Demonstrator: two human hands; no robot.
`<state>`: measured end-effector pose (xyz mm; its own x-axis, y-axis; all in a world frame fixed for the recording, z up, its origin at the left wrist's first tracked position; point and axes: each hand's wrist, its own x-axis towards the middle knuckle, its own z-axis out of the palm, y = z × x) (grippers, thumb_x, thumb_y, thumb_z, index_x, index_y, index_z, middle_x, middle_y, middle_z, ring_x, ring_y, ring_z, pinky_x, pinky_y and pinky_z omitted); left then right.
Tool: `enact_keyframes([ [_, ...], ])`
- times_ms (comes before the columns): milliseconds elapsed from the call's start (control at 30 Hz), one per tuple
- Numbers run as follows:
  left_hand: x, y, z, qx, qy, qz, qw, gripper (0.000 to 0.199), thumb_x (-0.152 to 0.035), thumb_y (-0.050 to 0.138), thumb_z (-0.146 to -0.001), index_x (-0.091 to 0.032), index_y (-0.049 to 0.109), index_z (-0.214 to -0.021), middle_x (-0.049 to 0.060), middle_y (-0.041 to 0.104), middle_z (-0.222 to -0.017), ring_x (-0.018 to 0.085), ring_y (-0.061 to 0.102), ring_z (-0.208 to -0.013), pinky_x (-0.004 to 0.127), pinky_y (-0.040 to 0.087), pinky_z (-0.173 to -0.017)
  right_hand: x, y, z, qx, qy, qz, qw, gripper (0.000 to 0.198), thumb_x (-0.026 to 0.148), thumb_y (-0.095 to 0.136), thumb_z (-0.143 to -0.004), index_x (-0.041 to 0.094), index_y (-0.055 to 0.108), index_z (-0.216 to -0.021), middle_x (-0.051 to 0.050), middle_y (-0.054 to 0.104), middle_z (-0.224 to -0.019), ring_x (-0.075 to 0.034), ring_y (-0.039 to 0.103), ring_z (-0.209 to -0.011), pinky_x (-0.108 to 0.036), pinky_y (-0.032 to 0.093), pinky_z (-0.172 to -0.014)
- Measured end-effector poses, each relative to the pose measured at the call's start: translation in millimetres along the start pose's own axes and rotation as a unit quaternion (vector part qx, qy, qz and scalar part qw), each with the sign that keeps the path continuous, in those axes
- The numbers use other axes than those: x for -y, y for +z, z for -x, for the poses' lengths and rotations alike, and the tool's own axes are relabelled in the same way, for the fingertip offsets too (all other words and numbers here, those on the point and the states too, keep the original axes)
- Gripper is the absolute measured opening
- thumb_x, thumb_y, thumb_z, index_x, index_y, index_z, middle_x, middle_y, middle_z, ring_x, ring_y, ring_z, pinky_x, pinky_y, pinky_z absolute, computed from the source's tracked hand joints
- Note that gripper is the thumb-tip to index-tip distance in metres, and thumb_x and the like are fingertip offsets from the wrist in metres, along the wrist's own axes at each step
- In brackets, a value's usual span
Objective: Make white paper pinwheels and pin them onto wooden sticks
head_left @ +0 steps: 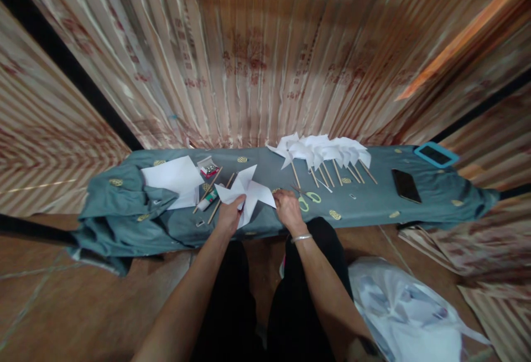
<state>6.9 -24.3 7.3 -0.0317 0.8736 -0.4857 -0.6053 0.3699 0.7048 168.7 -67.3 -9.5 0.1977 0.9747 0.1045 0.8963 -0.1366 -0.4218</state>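
A white paper pinwheel with folded blades is in front of me, above the near half of the cloth. My left hand pinches it at its lower left, the thumb lying on the paper. At the tip of its right blade, my right hand is closed with fingertips together; what they hold, if anything, is too small to tell. Green-handled scissors lie just right of that hand. Left of the pinwheel are thin wooden sticks, a glue tube and a small red-and-white box of shiny metal pieces.
White paper sheets lie on the grey-green cloth at the left. Several finished pinwheels on sticks overlap along the back. A dark phone and a blue-framed device lie right. A plastic bag stands on the floor.
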Motion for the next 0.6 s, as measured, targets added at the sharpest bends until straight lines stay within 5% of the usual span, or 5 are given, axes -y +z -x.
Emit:
enact_keyframes([
  [600,2.6,-7.2,-11.3,0.010,0.003,0.050,0.999,0.022,0.002,0.062,-0.074,-0.014,0.070,-0.087,0.002,0.074,-0.080,0.016,0.071,-0.084,0.032,0.053,-0.094,-19.1,-6.5,-0.4,-0.020,0.045,-0.053,0.997,0.028,0.019,0.051,-0.092,0.022,0.072,-0.110,-0.005,0.075,-0.113,-0.021,0.069,-0.106,-0.029,0.049,-0.093],
])
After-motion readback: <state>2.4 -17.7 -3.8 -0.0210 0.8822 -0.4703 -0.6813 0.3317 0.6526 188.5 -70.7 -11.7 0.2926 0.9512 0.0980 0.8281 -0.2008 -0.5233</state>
